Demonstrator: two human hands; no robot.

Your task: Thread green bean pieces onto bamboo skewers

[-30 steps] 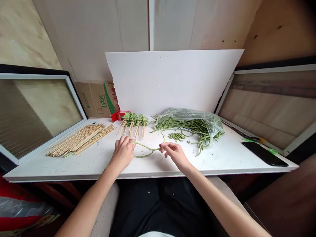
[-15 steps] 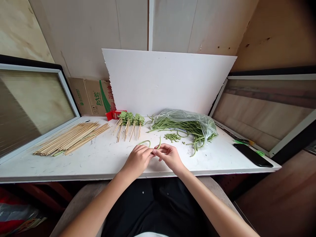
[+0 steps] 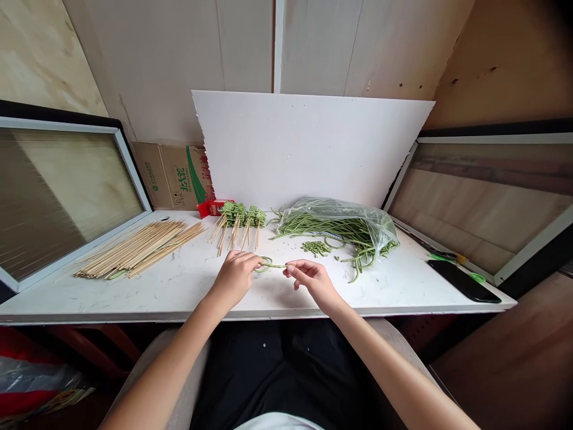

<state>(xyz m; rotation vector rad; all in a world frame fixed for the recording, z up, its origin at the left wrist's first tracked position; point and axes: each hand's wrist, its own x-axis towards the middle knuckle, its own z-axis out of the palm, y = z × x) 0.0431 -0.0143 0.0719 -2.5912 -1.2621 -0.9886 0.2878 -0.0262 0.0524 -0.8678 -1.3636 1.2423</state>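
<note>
A green long bean (image 3: 275, 266) stretches between my two hands above the white table. Its right end is pinched between the thumb and fingers of my right hand (image 3: 312, 280). My left hand (image 3: 238, 273) has its fingers closed on the bean's other part, which curls in a loop beside the fingertips. Whether anything else is in the left fingers is hidden. Beyond the hands lies a small heap of cut bean ends (image 3: 317, 248). Several skewered bean bundles (image 3: 242, 214) lie behind my left hand, their stick ends towards me.
A pile of bamboo skewers (image 3: 134, 249) spreads over the table's left side. A clear plastic bag of long beans (image 3: 331, 222) lies at the back right. Near the right edge is a black phone (image 3: 463, 280). A cardboard box (image 3: 172, 176) and a white board (image 3: 313, 149) stand behind.
My hands have drawn apart, the left one moving left and the right one slightly right. The bean, its end upright before, now runs nearly level between them.
</note>
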